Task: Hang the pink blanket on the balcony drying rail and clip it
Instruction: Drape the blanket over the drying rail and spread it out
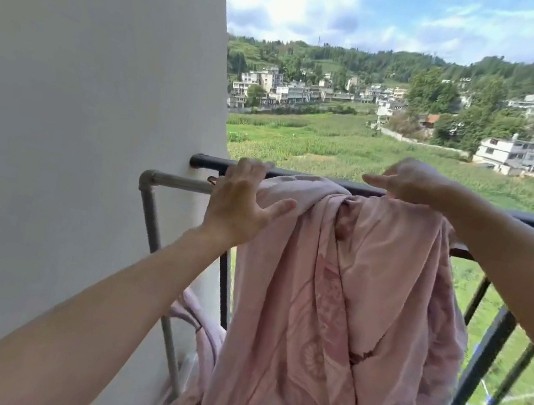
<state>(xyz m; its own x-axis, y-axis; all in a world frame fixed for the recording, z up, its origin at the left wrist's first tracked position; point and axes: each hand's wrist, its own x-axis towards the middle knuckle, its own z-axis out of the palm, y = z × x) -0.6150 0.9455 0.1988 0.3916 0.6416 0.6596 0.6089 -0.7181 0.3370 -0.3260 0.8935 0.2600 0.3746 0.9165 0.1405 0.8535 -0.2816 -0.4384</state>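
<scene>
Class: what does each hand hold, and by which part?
Right hand pinches the top edge of the pink blanket at the rail; left hand, open, holds nothing.

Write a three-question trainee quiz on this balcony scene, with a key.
1. True or false: the pink blanket lies spread flat and smooth along the rail.
2. Multiple choice: the left hand is A) gripping a clip, B) open with its fingers spread, C) curled into a fist.
3. Short answer: which hand grips the blanket's top up by the black railing?

Key:
1. False. It hangs bunched in deep folds.
2. B.
3. The right hand.
</scene>
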